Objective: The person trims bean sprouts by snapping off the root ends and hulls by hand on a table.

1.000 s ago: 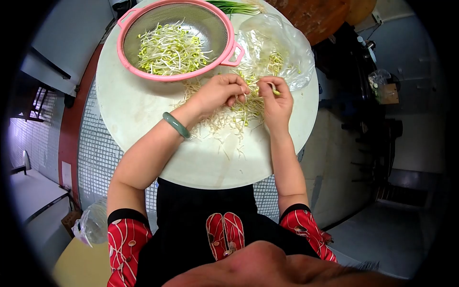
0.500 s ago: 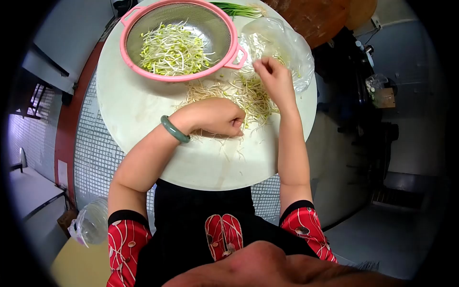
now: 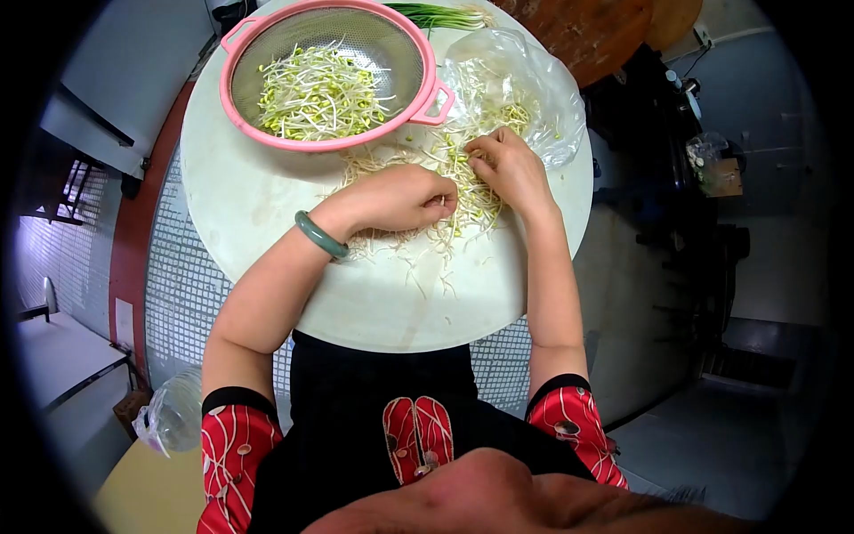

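Loose bean sprouts (image 3: 476, 206) lie in a pile on the round white table (image 3: 391, 311). Over the pile's left part is my left hand (image 3: 409, 198), a green bangle (image 3: 321, 234) on its wrist; its fingers are curled closed, and what they hold, if anything, is hidden. My right hand (image 3: 509, 169) touches the sprouts at the pile's right side, fingers bent together, their contents too small to make out. Behind my left hand, a pink-rimmed strainer (image 3: 427, 116) holds a heap of sprouts (image 3: 320, 93). A clear plastic bag (image 3: 556, 102) with more sprouts lies beyond my right hand.
Green onions (image 3: 440, 15) lie at the table's far edge. A brown round tabletop (image 3: 578, 31) stands beyond it. At the lower left are a clear plastic container (image 3: 175, 414) and a yellowish surface (image 3: 151, 489). Dark furniture stands at the right.
Both hands were close together, then separated as my left hand went nearer and my right hand rose toward the bag. Now my right hand has come down to the pile and my left has moved slightly away from me.
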